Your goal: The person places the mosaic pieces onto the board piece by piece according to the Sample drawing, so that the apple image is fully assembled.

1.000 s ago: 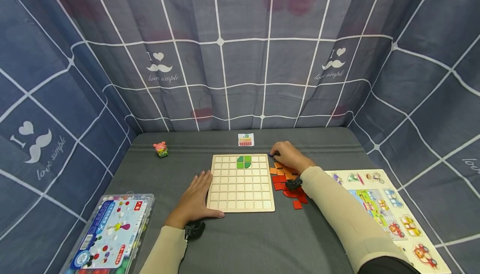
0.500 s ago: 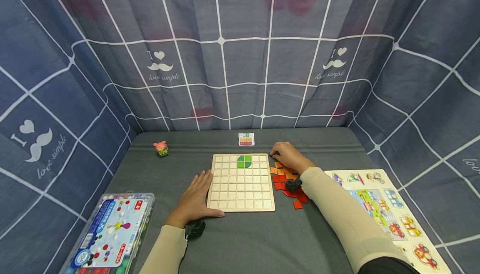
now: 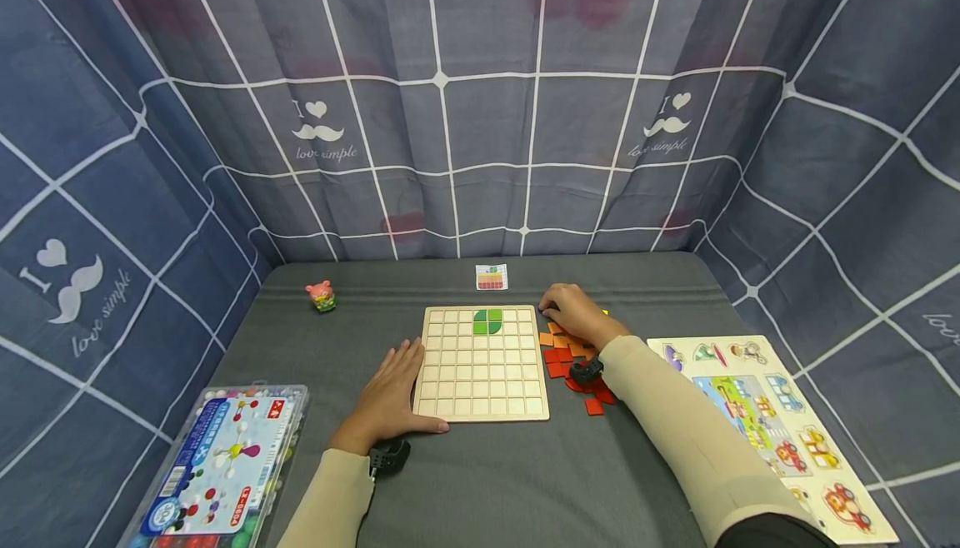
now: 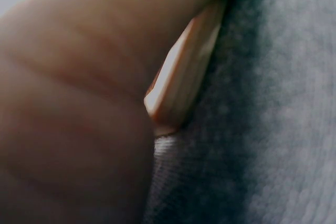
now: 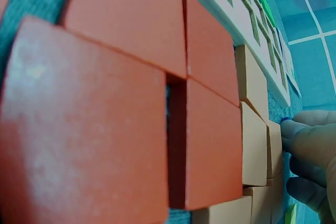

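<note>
My left hand (image 3: 390, 394) lies with straight fingers along the left edge of a wooden grid board (image 3: 480, 381), its thumb by the near corner. In the left wrist view the board's corner (image 4: 181, 77) shows beside this hand. Four-part green tiles (image 3: 488, 322) form a small block in the board's upper rows. My right hand (image 3: 576, 311) is at the board's far right corner. In the right wrist view its thumb and finger pinch a small blue tile (image 5: 285, 119), mostly hidden by the fingers. Orange tiles (image 3: 556, 340) and red tiles (image 3: 556, 363) lie under and before this hand.
A pattern card (image 3: 492, 277) lies beyond the board. A pink-headed figurine (image 3: 321, 296) stands at the back left. A clear plastic case (image 3: 217, 465) sits at the front left, and a picture puzzle board (image 3: 787, 415) lies right, partly under the right forearm.
A yellow-green bit has come into sight behind the right hand. The right hand has otherwise barely moved, and the left hand stays in place.
</note>
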